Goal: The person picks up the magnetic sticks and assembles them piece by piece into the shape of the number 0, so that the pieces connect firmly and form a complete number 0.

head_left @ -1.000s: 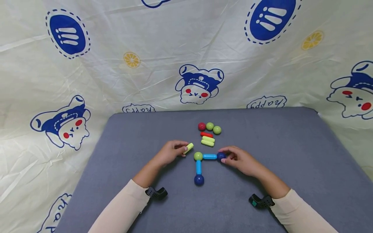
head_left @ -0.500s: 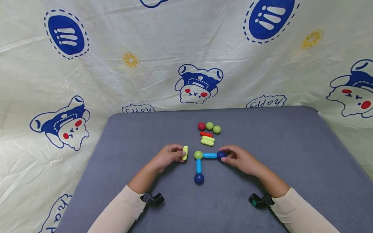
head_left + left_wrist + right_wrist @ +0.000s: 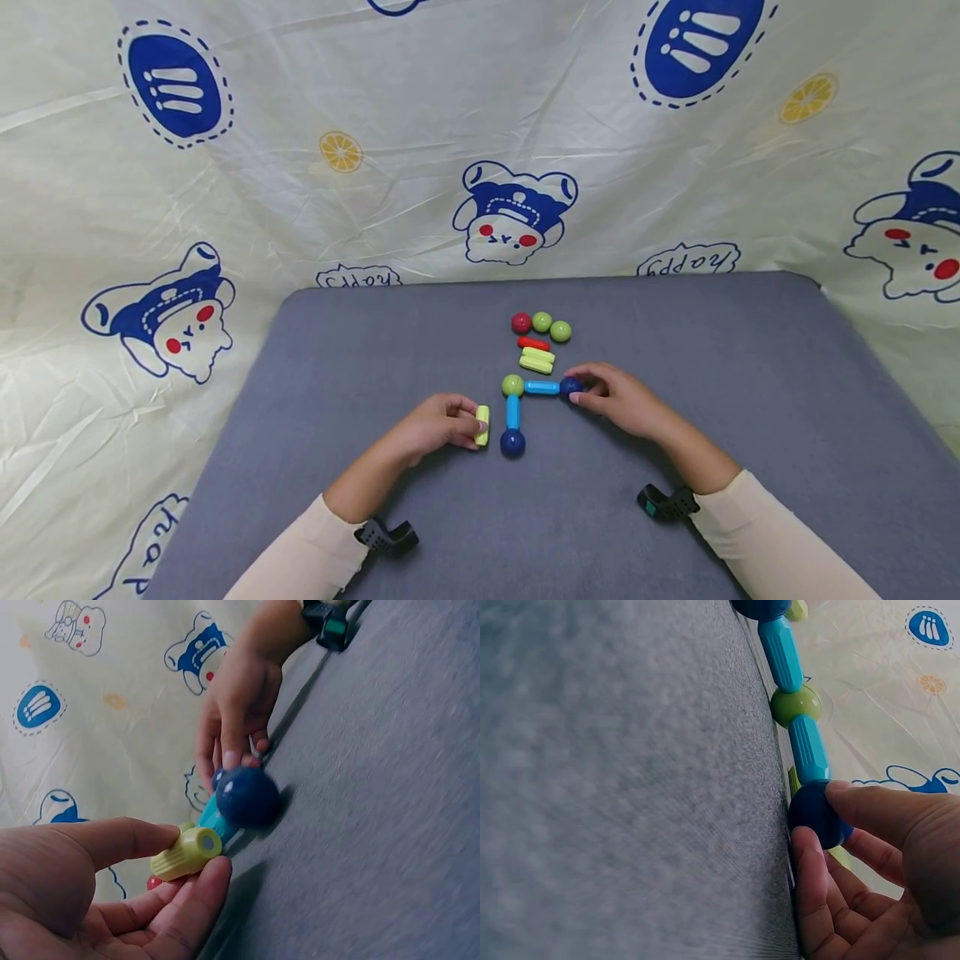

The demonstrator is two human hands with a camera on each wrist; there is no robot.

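Observation:
My left hand (image 3: 442, 429) pinches a yellow magnetic rod (image 3: 482, 426) between thumb and fingers; a round metallic spot shows on the end of this rod (image 3: 187, 853) in the left wrist view. Just right of it lies an L-shaped piece: a green ball (image 3: 513, 385) at the corner, one light-blue rod (image 3: 542, 387) running right and another light-blue rod (image 3: 513, 412) running toward me. Each rod ends in a dark blue ball. My right hand (image 3: 618, 400) pinches the right-hand dark blue ball (image 3: 816, 814); the near dark blue ball (image 3: 513, 442) sits beside the yellow rod.
Behind the L-shaped piece lie two yellow rods (image 3: 537, 360) side by side and a red rod (image 3: 533, 343). Farther back are a red ball (image 3: 521, 322) and two green balls (image 3: 551, 327). The grey table (image 3: 375, 350) meets a printed cloth (image 3: 405, 217) at its back edge.
My left hand has come toward me with the yellow rod, which has turned from slanted to pointing front to back. My right hand and the L-shaped piece have shifted slightly away from me.

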